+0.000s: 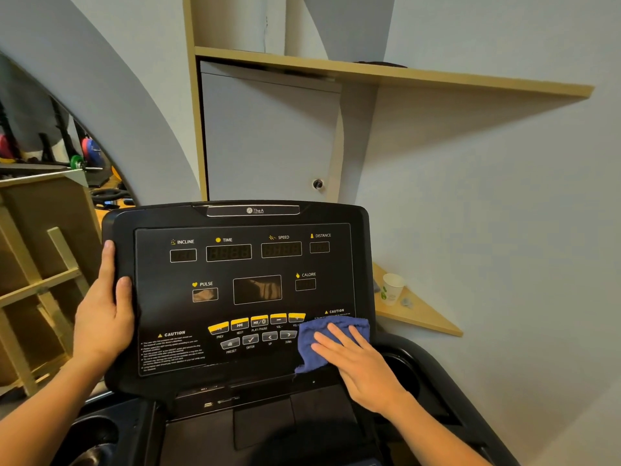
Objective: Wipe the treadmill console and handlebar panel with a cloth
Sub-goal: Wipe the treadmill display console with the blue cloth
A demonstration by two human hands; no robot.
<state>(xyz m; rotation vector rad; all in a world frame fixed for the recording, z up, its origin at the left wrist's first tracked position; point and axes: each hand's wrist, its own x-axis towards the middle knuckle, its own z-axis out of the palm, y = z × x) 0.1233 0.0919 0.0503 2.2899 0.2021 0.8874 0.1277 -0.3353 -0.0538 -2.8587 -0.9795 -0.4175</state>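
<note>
Right fingers (339, 334): lying straight and spread, pressing flat on the crumpled blue terry cloth (322, 344), not curling round it.
Right hand (361, 359): reaching in from the lower right, palm down over the cloth's right half.
Cloth position: sitting on the lower right corner of the black treadmill console (242, 290), touching the right end of the yellow button row (257, 322) and covering part of the right caution label.
Left fingers (123, 297): wrapping over the console's left edge, thumb (108, 260) lying up along the rim, gripping and seemingly bracing the panel.
Key relation: the unwiped-looking bulk of the console face is lying to the left of and above the right fingers; its long axis is running left to right, so the likely stroke is leftward toward the bracing left hand (104, 317).
Nearer hand: the right one is already on the cloth.
Handlebar panel (403, 364): curving away just beside and below the right hand; appearing not yet reached.
</note>
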